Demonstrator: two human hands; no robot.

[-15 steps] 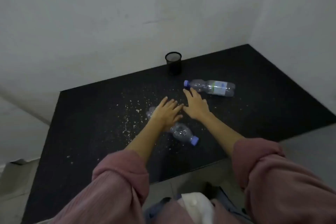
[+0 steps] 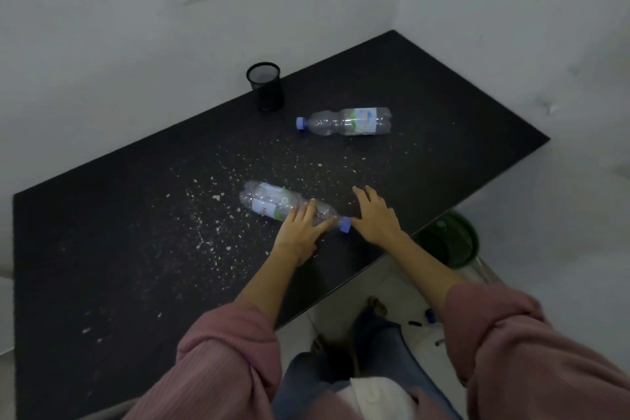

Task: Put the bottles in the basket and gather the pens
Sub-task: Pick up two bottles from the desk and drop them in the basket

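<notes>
Two clear plastic bottles with blue caps lie on their sides on the black table (image 2: pixel 102 232). The near bottle (image 2: pixel 269 203) lies by the front edge, cap pointing right. My left hand (image 2: pixel 301 230) rests flat on its neck end, fingers spread, not wrapped around it. My right hand (image 2: pixel 375 215) lies open on the table just right of the cap. The far bottle (image 2: pixel 347 122) lies further back, untouched. A green basket (image 2: pixel 450 242) stands on the floor under the table's right front edge. Small dark pens (image 2: pixel 430 317) lie on the floor at lower right.
A black mesh pen cup (image 2: pixel 266 85) stands at the table's back edge by the wall. Pale crumbs are scattered over the tabletop. White walls close in behind and to the right. My legs and feet show below the table edge.
Both hands have drawn back toward the front edge. The left hand slid from the near bottle's body to its neck end. The view has shifted, showing the basket and the floor.
</notes>
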